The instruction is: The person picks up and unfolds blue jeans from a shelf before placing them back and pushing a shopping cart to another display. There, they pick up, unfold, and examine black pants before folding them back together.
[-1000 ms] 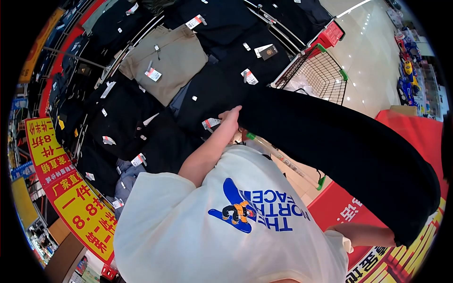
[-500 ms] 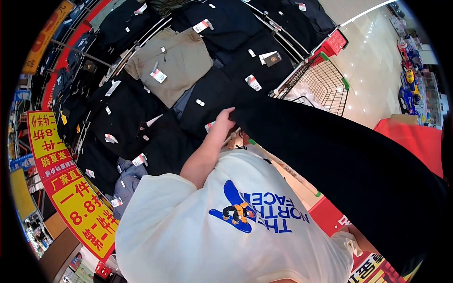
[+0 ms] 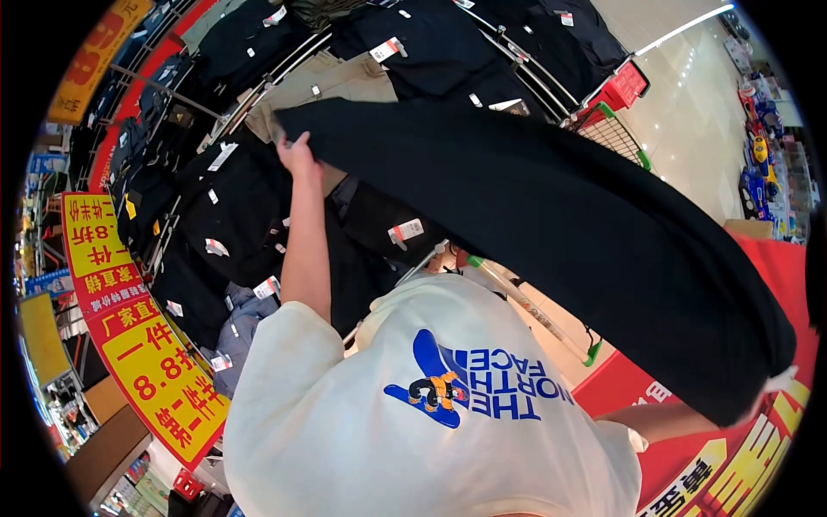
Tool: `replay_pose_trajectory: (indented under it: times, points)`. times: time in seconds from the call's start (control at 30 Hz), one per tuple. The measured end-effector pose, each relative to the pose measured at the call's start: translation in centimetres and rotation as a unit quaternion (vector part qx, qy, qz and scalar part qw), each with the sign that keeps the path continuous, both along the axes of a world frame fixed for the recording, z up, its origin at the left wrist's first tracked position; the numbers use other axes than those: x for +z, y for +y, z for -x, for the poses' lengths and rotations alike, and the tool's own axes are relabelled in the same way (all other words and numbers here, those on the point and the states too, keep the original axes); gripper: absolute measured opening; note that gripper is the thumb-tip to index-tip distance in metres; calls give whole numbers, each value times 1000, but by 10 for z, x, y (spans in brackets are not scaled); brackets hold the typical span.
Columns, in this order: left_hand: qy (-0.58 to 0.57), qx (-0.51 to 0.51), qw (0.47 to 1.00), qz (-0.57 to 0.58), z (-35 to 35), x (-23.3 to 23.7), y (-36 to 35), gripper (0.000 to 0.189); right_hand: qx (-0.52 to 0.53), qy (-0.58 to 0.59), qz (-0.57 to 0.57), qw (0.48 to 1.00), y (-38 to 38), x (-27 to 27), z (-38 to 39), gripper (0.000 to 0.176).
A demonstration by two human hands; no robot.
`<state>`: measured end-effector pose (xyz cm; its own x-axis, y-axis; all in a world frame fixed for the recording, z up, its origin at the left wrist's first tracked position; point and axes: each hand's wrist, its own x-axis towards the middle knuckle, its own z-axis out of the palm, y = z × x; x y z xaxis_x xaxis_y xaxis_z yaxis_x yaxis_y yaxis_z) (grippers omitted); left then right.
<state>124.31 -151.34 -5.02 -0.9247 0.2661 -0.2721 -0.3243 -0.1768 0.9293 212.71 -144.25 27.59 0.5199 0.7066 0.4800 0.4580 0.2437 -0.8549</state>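
Note:
A long pair of black trousers (image 3: 534, 207) is stretched out lengthwise between my two hands. At its far left end, my left hand (image 3: 299, 157) is closed on the edge, over the display of garments. My right hand (image 3: 762, 401) grips the other end at the lower right; it is blurred and partly covered by the cloth. Under the trousers lie beige trousers (image 3: 353, 82), half covered, and a dark garment with a white price tag (image 3: 405, 231).
Racks of dark garments (image 3: 233, 198) with tags fill the left and top. A shopping cart (image 3: 616, 129) stands behind the trousers. Yellow and red sale signs (image 3: 142, 345) edge the rack at left. A red display with lettering (image 3: 637, 370) lies at lower right.
My left hand has moved left and away from me, carrying its end of the trousers over the beige pair. My right hand has moved outward to the right, spreading the cloth.

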Motion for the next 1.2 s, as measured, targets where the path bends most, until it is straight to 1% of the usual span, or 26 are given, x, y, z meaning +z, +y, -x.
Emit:
replay_pose_trajectory:
  times: [0.03,0.1,0.17,0.2,0.23,0.27,0.33,0.37,0.4,0.43,0.47,0.5,0.53,0.57,0.63,0.7,0.73,0.77,0.83,0.9,0.93,0.97,1.03,1.1,1.17,1.2]
  points:
    - [37,32,998,36,5,4,-5,71,44,-9,16,999,2,-16,-9,41]
    - [46,35,997,53,24,-28,-25,72,149,23,70,986,6,-64,-13,41]
    - [49,55,983,171,32,-64,-46,77,190,138,124,964,3,-95,63,40]
    - [49,49,982,173,29,-73,-55,77,156,235,217,934,17,-121,48,40]
    - [15,15,982,187,23,-80,-68,80,118,328,306,886,29,-144,33,40]
    - [-20,-18,979,201,18,-83,-78,82,135,312,340,877,31,-160,39,44]
    - [-44,-31,976,212,2,-86,-87,84,156,302,390,856,30,-178,62,56]
    - [-66,-38,973,219,-8,-88,-88,87,155,281,407,855,29,-191,64,50]
    - [-65,-3,979,191,-18,-87,-84,85,157,292,412,849,26,-201,64,51]
    - [-67,0,979,192,-18,-97,-86,85,159,302,418,842,22,-206,63,52]
    - [23,-2,968,251,-19,-109,-87,86,160,300,421,841,19,-208,65,52]
    - [113,-6,945,307,-21,-117,-89,88,141,312,416,843,15,-209,68,53]
    - [152,0,919,364,-32,-104,-83,91,122,324,410,844,13,-210,70,53]
    - [204,24,857,473,-46,-91,-74,93,121,324,412,843,12,-211,70,53]
    - [363,21,790,493,-82,-74,-64,84,145,384,366,835,3,-214,69,52]
    - [525,-154,730,409,-111,-63,-59,71,153,396,353,834,0,-221,62,52]
    - [531,-260,724,356,-127,-67,-54,65,167,404,337,834,0,-223,60,52]
    - [528,-362,708,297,-144,-71,-49,59,158,404,337,836,-2,-221,61,52]
    - [518,-511,619,295,-182,-61,-46,67,175,411,307,840,-2,-210,77,55]
    - [487,-596,553,320,-207,-52,-44,76,163,409,310,843,1,-199,85,55]
    - [478,-613,536,328,-215,-53,-44,78,168,405,299,848,1,-196,85,55]
    - [478,-619,532,325,-218,-53,-41,78,170,400,288,853,1,-193,84,55]
    - [506,-601,518,339,-227,-56,-35,72,148,391,280,864,1,-189,79,54]
    - [539,-563,537,323,-229,-55,-30,44,164,396,253,867,-2,-184,76,46]
    - [509,-575,567,297,-223,-64,-23,23,149,385,247,877,-4,-171,86,43]
    - [503,-559,603,266,-222,-62,-20,17,154,393,240,874,-4,-161,96,42]
